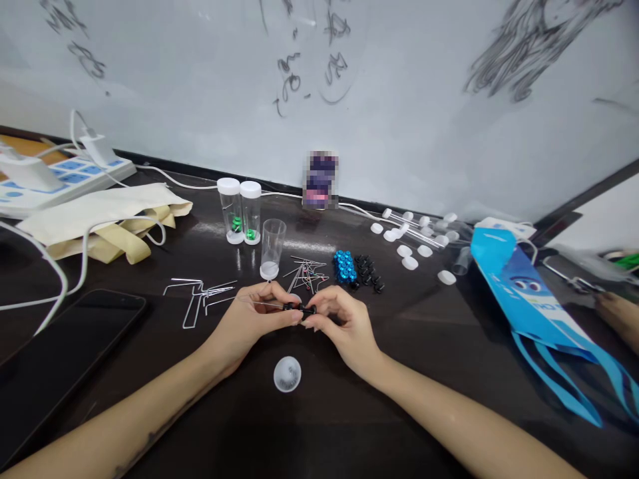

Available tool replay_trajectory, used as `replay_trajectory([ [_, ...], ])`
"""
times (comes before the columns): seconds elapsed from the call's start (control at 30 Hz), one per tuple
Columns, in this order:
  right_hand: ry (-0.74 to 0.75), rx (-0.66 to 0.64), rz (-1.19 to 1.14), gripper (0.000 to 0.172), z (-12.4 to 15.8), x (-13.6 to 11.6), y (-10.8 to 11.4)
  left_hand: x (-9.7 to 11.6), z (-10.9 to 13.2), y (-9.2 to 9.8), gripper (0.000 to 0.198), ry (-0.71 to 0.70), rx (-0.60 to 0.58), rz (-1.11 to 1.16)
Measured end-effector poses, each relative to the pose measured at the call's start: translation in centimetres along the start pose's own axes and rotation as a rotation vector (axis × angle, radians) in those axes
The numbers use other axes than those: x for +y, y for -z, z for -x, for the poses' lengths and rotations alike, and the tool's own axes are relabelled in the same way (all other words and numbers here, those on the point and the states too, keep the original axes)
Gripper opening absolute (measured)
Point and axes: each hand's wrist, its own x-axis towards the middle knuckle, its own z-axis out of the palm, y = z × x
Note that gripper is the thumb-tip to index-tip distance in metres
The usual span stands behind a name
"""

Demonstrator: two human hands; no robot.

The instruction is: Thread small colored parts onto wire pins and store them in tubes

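Note:
My left hand (pixel 254 319) pinches a thin metal wire (pixel 267 305) that carries small black beads (pixel 294 308) near its right end. My right hand (pixel 339 319) pinches the black beads at that same end, fingertips meeting those of the left hand. Both hands hover just above the dark table (pixel 424 332). A white round cap (pixel 287 374) lies on the table below the hands. An open clear tube (pixel 272 249) stands just behind them, beside a heap of thin wires (pixel 307 273), a cluster of blue beads (pixel 344 266) and a cluster of black beads (pixel 369 271).
Two capped tubes (pixel 240 211) with green beads stand behind. Bent wire pieces (pixel 200 296) lie at left, a phone (pixel 60 352) and cream cloth bag (pixel 104 219) farther left. Several capped tubes and loose caps (pixel 419 233) lie right, beside a blue bag (pixel 529 293). Another person's hand (pixel 619 319) is at the right edge.

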Motion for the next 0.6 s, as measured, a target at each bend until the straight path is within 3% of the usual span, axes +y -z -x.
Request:
replay_trajectory([
  [0.27, -0.031, -0.076, -0.058, 0.009, 0.31, 0.30, 0.04, -0.30, -0.05, 0.10, 0.021, -0.046, -0.025, -0.043],
  [0.5, 0.094, 0.025, 0.111, 0.019, 0.12, 0.00, 0.03, -0.22, -0.08, 0.18, 0.021, -0.023, -0.014, -0.023],
  [0.6, 0.032, -0.046, 0.034, 0.013, 0.20, 0.12, 0.06, -0.21, -0.08, 0.15, 0.021, -0.034, -0.027, -0.027],
])
